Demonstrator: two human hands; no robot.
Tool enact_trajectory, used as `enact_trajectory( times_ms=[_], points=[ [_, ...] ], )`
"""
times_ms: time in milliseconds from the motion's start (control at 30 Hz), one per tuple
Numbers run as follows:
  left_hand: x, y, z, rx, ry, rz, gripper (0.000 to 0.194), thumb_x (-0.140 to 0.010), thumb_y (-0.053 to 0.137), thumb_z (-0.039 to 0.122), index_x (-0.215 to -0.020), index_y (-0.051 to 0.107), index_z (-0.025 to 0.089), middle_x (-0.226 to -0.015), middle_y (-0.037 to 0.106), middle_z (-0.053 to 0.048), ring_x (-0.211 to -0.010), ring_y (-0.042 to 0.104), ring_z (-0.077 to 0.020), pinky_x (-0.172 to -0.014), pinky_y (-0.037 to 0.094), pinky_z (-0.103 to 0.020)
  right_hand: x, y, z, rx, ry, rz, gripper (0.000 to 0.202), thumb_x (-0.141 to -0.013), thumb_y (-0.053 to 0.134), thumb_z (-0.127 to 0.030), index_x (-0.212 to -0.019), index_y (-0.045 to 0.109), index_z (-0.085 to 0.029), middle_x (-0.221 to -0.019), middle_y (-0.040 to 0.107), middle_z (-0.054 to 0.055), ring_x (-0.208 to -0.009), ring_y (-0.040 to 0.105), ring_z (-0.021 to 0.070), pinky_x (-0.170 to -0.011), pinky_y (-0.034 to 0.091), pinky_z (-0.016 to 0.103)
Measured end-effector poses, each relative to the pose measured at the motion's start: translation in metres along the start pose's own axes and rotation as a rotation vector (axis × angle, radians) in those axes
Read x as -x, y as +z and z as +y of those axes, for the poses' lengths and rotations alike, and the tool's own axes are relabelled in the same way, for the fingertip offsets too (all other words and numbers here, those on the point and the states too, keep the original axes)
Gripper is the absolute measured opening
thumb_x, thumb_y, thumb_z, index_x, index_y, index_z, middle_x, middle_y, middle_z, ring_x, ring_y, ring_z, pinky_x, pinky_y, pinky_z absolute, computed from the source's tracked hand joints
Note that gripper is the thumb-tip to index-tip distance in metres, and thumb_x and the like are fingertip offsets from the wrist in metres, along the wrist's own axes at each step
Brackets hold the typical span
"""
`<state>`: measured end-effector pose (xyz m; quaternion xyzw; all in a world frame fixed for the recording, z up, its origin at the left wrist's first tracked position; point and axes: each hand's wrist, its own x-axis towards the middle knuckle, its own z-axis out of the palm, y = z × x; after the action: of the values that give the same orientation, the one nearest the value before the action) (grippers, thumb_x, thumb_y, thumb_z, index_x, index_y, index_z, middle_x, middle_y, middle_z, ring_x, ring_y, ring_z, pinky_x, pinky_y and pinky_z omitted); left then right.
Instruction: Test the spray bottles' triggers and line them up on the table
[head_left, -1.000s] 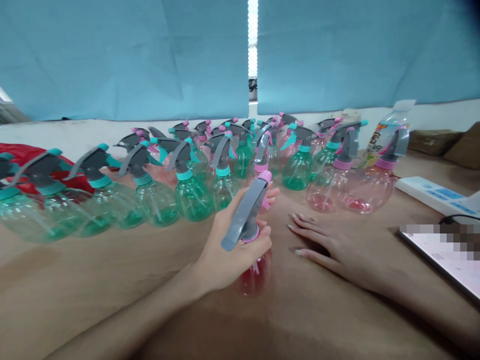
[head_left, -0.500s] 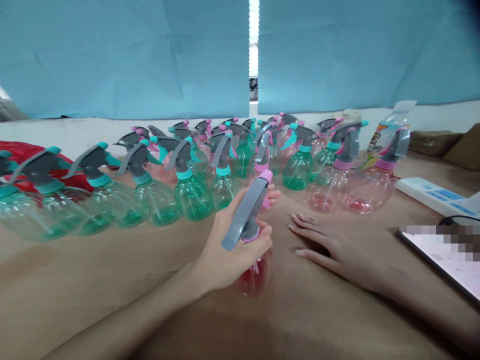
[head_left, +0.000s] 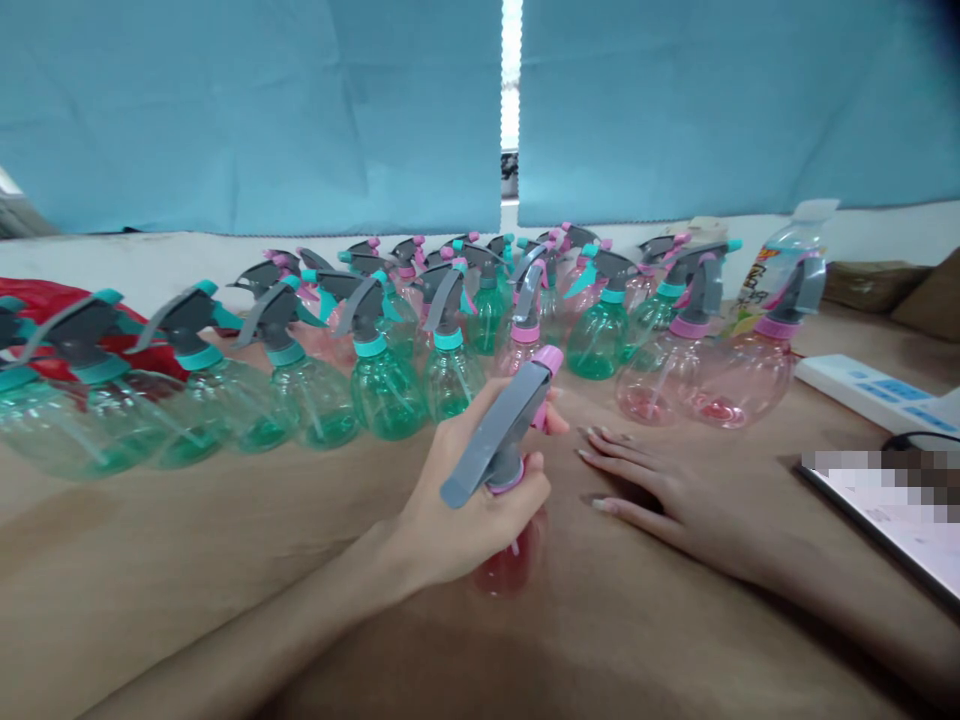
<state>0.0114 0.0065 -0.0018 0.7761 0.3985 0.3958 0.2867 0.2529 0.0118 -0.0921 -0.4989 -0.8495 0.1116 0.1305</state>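
Observation:
My left hand (head_left: 469, 490) is wrapped round the neck of a pink spray bottle (head_left: 510, 565) with a grey trigger head and pink nozzle. The fingers reach toward the pink trigger; the hand hides part of the bottle. My right hand (head_left: 652, 490) lies flat on the wooden table (head_left: 600, 640), fingers spread, holding nothing. Just beyond the left hand stand a green spray bottle (head_left: 386, 395) and a paler green one (head_left: 452, 380), both with turquoise collars. Ahead of the right hand is a clear pink spray bottle (head_left: 656, 385).
Several more green and pink spray bottles fill the table's far side and left. At the right lie a white power strip (head_left: 874, 395) and a phone (head_left: 885, 520); behind stands a labelled drink bottle (head_left: 787, 255). A red bag (head_left: 45, 310) sits far left, blue curtains (head_left: 247, 120) behind.
The held spray bottle's head has shifted slightly right, and the fingers at the trigger look more curled in. My right hand has stayed in place.

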Motion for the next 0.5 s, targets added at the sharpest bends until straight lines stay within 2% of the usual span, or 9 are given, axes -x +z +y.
enact_trajectory(
  times_ms=[167, 333, 500],
  points=[
    [-0.0017, -0.0009, 0.0034, 0.090, -0.020, -0.043, 0.029, -0.066, 0.049, 0.002, -0.088, 0.051, 0.021, -0.091, 0.060, 0.002, -0.057, 0.049, -0.0073, -0.058, 0.046, -0.021, 0.0002, -0.0017, -0.0024, 0.015, 0.019, -0.033, 0.058, -0.092, 0.039, -0.054, -0.139, 0.042, -0.021, -0.148, 0.035, 0.005, -0.136, 0.030, 0.0267, -0.111, 0.026, 0.049],
    [-0.0019, -0.0001, 0.0036, 0.125, -0.064, -0.042, 0.037, -0.067, 0.048, 0.001, -0.097, 0.049, 0.022, -0.083, 0.059, 0.003, -0.061, 0.051, -0.0090, -0.058, 0.046, -0.021, -0.0006, -0.0058, -0.0050, 0.023, 0.033, -0.058, 0.059, -0.091, 0.040, -0.054, -0.140, 0.042, -0.021, -0.148, 0.035, 0.005, -0.136, 0.030, 0.0268, -0.111, 0.026, 0.049],
    [-0.0019, 0.0008, 0.0020, 0.155, -0.040, -0.043, 0.038, -0.064, 0.048, 0.000, -0.095, 0.048, 0.022, -0.078, 0.056, 0.004, -0.064, 0.052, -0.0103, -0.059, 0.044, -0.022, -0.0012, -0.0067, -0.0034, 0.028, 0.013, -0.069, 0.059, -0.092, 0.039, -0.054, -0.140, 0.042, -0.019, -0.149, 0.033, 0.006, -0.136, 0.029, 0.0254, -0.111, 0.027, 0.047]
  ],
)
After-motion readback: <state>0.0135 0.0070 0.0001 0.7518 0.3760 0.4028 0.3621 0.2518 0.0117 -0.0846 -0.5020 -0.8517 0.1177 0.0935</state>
